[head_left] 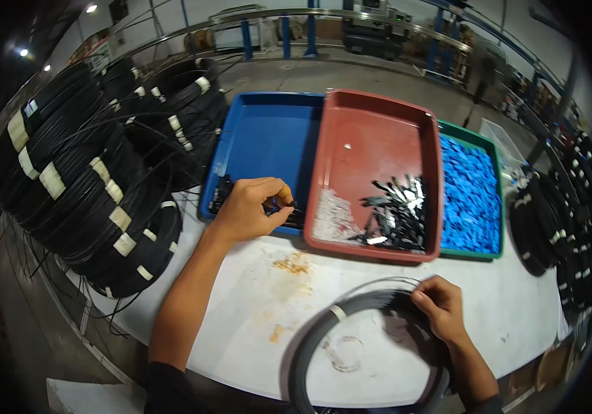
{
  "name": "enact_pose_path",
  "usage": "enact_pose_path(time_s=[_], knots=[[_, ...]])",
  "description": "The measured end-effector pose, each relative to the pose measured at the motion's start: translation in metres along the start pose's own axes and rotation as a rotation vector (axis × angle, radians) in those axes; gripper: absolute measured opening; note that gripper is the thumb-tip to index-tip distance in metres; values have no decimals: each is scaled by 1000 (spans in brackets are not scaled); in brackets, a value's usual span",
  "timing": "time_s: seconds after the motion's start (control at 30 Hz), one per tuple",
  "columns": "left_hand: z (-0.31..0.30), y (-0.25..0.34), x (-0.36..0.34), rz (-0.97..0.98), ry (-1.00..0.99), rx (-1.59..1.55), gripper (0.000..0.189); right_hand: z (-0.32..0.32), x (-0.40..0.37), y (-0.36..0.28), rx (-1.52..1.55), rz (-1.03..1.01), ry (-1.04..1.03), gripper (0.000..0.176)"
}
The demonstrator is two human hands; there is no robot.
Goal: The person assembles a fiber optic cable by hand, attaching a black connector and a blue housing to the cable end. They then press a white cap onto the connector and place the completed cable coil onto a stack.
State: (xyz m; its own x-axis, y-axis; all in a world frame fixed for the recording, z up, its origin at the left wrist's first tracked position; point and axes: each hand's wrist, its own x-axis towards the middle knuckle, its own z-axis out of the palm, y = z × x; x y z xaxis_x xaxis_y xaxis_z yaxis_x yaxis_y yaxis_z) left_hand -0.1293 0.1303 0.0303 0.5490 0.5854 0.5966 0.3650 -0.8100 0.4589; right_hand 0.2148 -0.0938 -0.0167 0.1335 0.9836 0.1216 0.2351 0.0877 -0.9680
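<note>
Black cable coil (340, 314), lower centre, may spring loose: right hand (440, 307) merely pinches its rim; left hand (251, 207) fingers clamp a small black clip (284, 205).

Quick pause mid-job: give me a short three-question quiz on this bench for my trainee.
1. True or false: the left hand pinches a small black part over the blue plastic tray.
2. Which tray holds the loose blue pieces? A) blue B) red C) green
3. Fill in: the right hand grips the black cable coil lying on the white ____.
Key: 1 true; 2 C, the green plastic tray; 3 table.
</note>
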Motion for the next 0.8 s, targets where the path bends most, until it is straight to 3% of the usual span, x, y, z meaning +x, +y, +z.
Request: enact_pose_path(time_s=[0.17, 0.23, 0.33, 0.47, 0.57, 0.8], knots=[[39, 83, 11, 56, -24, -180, 13, -1, 15, -17, -248, 85, -152, 16], [61, 106, 11, 63, -72, -235, 13, 0, 22, -14, -195, 13, -124, 16], [92, 131, 6, -78, -60, -330, 19, 6, 26, -1, -23, -87, 57, 16], [129, 130, -16, -283, -10, -596, 18, 5, 21, 4, -2, -190, 145, 14], [141, 128, -28, -260, 12, -728, 19, 3, 20, 10, 39, -298, 182, 13], [134, 126, -40, -213, -81, -607, 20, -4, 12, -4, -192, -393, 65, 12]])
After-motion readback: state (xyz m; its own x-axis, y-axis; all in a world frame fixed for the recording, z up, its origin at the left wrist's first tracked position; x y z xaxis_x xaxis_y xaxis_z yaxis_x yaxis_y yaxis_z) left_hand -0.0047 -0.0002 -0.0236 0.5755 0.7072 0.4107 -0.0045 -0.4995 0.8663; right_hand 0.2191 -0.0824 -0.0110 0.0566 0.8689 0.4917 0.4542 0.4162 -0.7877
